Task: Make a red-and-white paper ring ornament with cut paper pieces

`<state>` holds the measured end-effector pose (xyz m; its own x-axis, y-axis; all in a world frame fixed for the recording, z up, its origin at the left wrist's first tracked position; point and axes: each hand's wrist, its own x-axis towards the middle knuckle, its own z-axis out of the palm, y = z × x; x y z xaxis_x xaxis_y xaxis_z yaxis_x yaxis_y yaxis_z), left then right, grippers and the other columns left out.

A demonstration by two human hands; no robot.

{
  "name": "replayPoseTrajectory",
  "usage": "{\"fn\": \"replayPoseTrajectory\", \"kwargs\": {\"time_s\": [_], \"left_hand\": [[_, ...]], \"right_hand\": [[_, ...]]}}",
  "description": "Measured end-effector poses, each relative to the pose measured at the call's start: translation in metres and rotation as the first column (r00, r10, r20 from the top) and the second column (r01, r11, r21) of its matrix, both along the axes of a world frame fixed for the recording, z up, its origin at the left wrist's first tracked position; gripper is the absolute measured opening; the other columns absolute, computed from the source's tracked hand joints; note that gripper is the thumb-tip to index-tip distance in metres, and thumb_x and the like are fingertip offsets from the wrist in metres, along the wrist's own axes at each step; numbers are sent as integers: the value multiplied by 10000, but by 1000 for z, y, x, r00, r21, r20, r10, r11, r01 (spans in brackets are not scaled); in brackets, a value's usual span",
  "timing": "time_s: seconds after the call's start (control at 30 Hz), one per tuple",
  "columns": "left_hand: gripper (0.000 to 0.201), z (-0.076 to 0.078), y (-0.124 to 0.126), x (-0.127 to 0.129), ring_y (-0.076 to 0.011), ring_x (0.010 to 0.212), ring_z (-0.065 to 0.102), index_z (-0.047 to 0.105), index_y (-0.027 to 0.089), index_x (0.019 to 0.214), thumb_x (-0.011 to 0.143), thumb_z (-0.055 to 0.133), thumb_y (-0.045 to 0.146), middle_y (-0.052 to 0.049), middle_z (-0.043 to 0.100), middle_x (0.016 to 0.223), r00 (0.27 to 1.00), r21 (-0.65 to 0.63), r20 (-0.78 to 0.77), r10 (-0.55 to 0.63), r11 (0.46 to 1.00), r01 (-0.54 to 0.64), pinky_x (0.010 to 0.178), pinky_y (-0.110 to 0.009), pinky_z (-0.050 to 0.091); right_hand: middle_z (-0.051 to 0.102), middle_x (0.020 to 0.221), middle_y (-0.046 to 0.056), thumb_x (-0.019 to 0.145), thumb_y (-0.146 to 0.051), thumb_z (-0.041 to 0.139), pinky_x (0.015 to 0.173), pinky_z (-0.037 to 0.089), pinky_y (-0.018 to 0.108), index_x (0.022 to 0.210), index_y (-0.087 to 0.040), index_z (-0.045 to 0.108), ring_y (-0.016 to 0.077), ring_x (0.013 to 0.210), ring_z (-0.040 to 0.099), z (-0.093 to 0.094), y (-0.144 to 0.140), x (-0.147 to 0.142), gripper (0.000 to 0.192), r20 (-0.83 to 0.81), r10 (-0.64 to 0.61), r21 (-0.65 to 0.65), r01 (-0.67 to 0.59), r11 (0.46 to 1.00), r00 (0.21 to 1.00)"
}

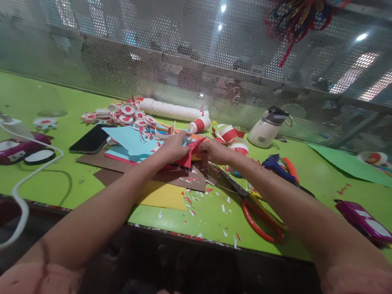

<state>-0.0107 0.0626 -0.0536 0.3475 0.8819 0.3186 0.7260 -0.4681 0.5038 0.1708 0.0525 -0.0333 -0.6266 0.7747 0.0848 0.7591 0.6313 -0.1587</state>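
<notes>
At the centre of the frame, above a bright green worktable (pixel 16 96), two bare hands meet over a small folded piece of red paper (pixel 188 155). The left hand (pixel 172 148) has its fingers curled together and pinched on the near edge of the red piece; the right hand (pixel 215 151) grips the same piece from the opposite side, fingers closed on it. The red paper is lifted just above a loose stack of coloured sheets: a light blue paper sheet (pixel 130 140), a brown card sheet (pixel 178 176) and a yellow paper sheet (pixel 163 195) nearest the table's front edge, with small red and white paper offcuts (pixel 207 201) scattered beside them.

Right of centre, red-handled scissors (pixel 257 216) lie under the right forearm. Toward the upper middle, a cluster of round red-and-white paper discs (pixel 125 112) sits beside a long white tube (pixel 173 111); a white flask with a dark lid (pixel 268 127) stands further right. A black smartphone (pixel 91 139) lies left of the paper stack. At the left edge, a magenta device (pixel 10 149) rests near a white cable (pixel 19 192), and a second magenta device (pixel 367 221) lies at lower right. A green paper sheet (pixel 344 161) lies at upper right, before a perforated metal screen (pixel 159 42).
</notes>
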Motion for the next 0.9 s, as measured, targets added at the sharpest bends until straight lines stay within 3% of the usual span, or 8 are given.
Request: {"fn": "replayPoseTrajectory", "kwargs": {"time_s": [0.1, 0.2, 0.3, 0.37, 0.47, 0.57, 0.63, 0.9], "left_hand": [[624, 5, -6, 0, -228, 964, 591, 407, 170, 1315, 751, 566, 384, -107, 615, 1141, 993, -57, 21, -117, 991, 118, 816, -316, 441], [770, 12, -11, -5, -250, 1137, 509, 329, 209, 1371, 715, 583, 522, -108, 489, 1325, 958, -122, 47, -284, 950, 288, 902, -322, 400], [857, 15, -13, -10, -270, 1136, 512, 274, 231, 1394, 665, 648, 481, -108, 508, 1304, 935, -165, -60, -350, 927, 336, 879, -325, 414], [825, 13, -12, -12, -260, 1037, 574, 301, 233, 1378, 650, 675, 345, -102, 585, 1201, 947, -141, -158, -281, 955, 260, 809, -306, 442], [614, 7, -9, -10, -256, 1010, 580, 427, 223, 1296, 703, 590, 222, -101, 620, 1125, 963, -75, -195, -185, 982, 173, 785, -305, 443], [347, 4, -4, -9, -250, 924, 600, 615, 200, 1038, 698, 557, 170, -91, 658, 986, 964, -58, -227, -139, 990, 129, 735, -299, 450], [205, 4, -3, -9, -246, 848, 606, 650, 187, 857, 683, 548, 151, -85, 663, 876, 963, -48, -249, -106, 994, 97, 697, -300, 450], [169, 1, 1, -10, -241, 777, 604, 625, 177, 789, 717, 477, 138, -111, 653, 818, 963, 36, -268, -24, 999, 35, 668, -321, 433]], "right_hand": [[649, 656, 14, 727, -77, 534, 551, 313, 207, 754, -117, 715, 113, 582, 483, 0, 0, -1, 188, -28, -48, 21, 48, 999, 998], [649, 672, 18, 717, -92, 555, 549, 312, 207, 781, -120, 721, 117, 596, 490, 2, -1, -2, 181, -56, -78, 43, 80, 996, 995], [650, 662, 11, 702, -85, 568, 540, 321, 199, 803, -129, 725, 112, 587, 496, 5, -1, -3, 192, -73, -85, 53, 89, 995, 994], [652, 655, 8, 679, -59, 568, 533, 324, 197, 787, -128, 726, 108, 577, 496, 7, 0, -3, 203, -71, -76, 58, 80, 995, 995], [656, 652, 7, 637, 2, 543, 533, 328, 196, 752, -129, 724, 105, 572, 498, 10, 0, -3, 252, -60, -59, 60, 63, 996, 996], [666, 658, 6, 643, 16, 520, 541, 338, 193, 755, -133, 725, 102, 571, 505, 10, 0, -1, 276, -65, -70, 55, 74, 996, 995], [676, 678, 8, 668, -4, 523, 548, 350, 190, 772, -134, 724, 103, 580, 518, 8, 0, 1, 262, -74, -90, 52, 94, 994, 993], [692, 772, 49, 773, -93, 519, 592, 387, 201, 846, -118, 710, 119, 653, 571, 1, -17, 19, 206, -38, -123, 66, 125, 990, 992]]}}
